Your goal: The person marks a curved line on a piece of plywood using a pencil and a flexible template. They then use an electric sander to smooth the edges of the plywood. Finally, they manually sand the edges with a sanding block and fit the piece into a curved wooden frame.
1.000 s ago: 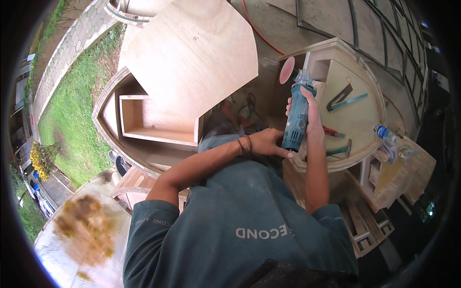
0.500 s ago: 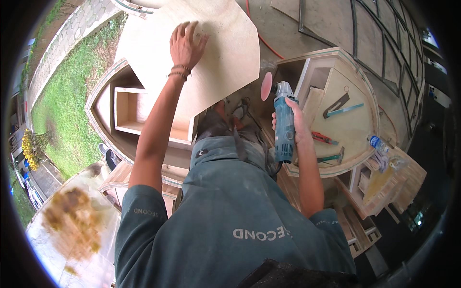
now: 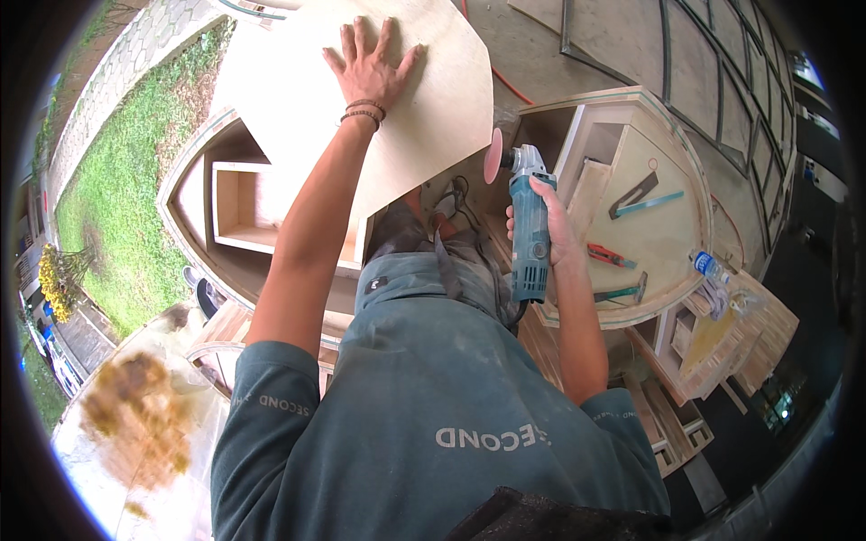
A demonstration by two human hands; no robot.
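Note:
My left hand (image 3: 372,72) lies flat with fingers spread on a pale plywood panel (image 3: 433,126). The panel rests across an open wooden cabinet frame (image 3: 194,216) with curved sides. In my right hand (image 3: 557,221) is a teal angle grinder (image 3: 530,234), held upright by its body with the fingers wrapped round it. Its reddish sanding disc (image 3: 493,156) faces the panel's right edge but stays apart from it. Whether the disc is spinning cannot be made out. The grinder's cord runs down beside my legs.
To the right, a second curved cabinet (image 3: 667,243) carries a try square (image 3: 633,195), a blue strip (image 3: 651,206), a red-handled cutter (image 3: 611,256) and a hammer (image 3: 631,291). A bottle (image 3: 708,265) stands at its edge. Grass (image 3: 126,216) lies left; dark metal frames (image 3: 667,54) lie beyond.
My left hand has slid right over the panel and its fingers have spread wider. The grinder has moved slightly left and up in my right hand.

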